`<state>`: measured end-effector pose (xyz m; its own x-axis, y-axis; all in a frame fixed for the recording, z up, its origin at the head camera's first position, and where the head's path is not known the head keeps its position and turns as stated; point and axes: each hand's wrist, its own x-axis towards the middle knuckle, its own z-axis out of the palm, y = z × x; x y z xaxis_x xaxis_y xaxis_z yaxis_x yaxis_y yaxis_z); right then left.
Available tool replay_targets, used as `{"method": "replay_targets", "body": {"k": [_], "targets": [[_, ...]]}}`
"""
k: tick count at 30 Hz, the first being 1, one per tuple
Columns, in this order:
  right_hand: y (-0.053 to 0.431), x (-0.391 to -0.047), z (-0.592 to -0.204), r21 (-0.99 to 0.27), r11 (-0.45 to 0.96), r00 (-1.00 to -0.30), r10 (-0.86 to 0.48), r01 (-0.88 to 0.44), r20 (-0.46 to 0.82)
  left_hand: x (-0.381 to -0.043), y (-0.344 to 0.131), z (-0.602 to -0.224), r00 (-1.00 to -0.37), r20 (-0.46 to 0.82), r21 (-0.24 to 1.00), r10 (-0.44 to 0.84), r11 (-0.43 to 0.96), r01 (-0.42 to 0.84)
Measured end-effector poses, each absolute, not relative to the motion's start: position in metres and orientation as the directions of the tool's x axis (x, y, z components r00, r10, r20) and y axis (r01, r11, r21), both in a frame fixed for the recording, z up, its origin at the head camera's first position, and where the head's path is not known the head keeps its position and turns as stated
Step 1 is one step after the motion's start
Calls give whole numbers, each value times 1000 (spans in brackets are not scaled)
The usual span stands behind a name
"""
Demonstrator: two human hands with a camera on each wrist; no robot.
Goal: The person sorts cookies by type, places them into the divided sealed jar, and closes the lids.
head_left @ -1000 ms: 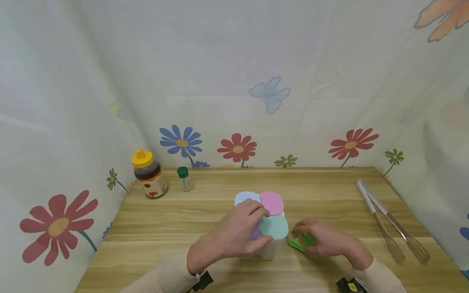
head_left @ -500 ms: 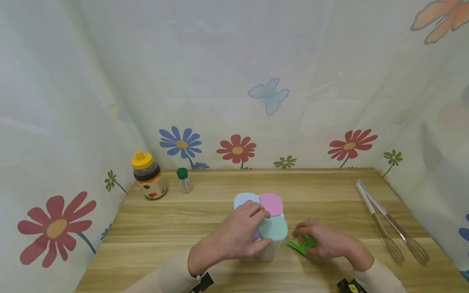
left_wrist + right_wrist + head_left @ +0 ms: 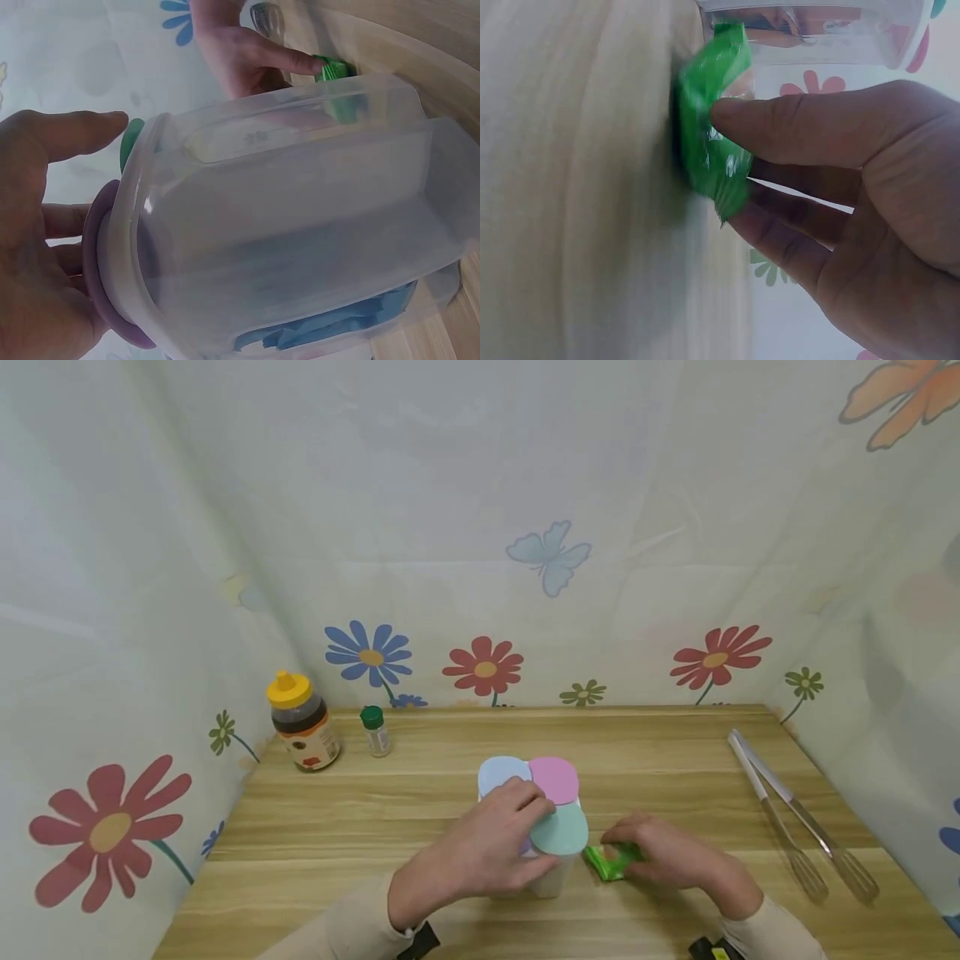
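A clear storage container [image 3: 300, 202] stands upright at the front middle of the table. Its top carries four-leaf-like lids: light blue [image 3: 501, 772], pink [image 3: 555, 781], mint green [image 3: 561, 831] and purple [image 3: 94, 255]. From above, my left hand [image 3: 483, 843] grips the container's top, fingers over the purple lid and thumb by the mint one. Something blue [image 3: 337, 319] shows inside one compartment, something brown [image 3: 780, 22] in another. To the container's right, my right hand [image 3: 667, 852] pinches a shiny green packet [image 3: 716, 124] between thumb and fingers, close over the tabletop.
At the back left stand a squeeze bottle [image 3: 307, 735] with a yellow cap and a small green-capped spice jar [image 3: 376, 733]. Metal tongs [image 3: 795, 810] lie spread on the right side. A flower-printed curtain [image 3: 435, 527] surrounds the wooden table [image 3: 420, 785].
The green packet has turned in my right hand, showing more of its face and lying slightly nearer the container. My left hand keeps its hold on the container's top.
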<state>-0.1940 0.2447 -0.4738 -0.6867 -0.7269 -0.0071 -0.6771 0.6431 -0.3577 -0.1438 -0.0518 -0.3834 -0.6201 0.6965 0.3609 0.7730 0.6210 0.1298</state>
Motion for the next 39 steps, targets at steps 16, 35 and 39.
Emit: {"method": "replay_targets", "body": {"k": [16, 35, 39], "targets": [[241, -196, -481, -429, 627, -713, -698, -650, 60, -143, -46, -385, -592, 377, 2, 713, 638, 770], [243, -197, -483, -498, 579, -712, -693, -645, 115, -141, -37, -377, -581, 405, -155, 706, 680, 717], [244, -197, -483, -490, 576, -708, -694, -655, 130, -142, -35, -378, -571, 409, -180, 712, 676, 714]]}}
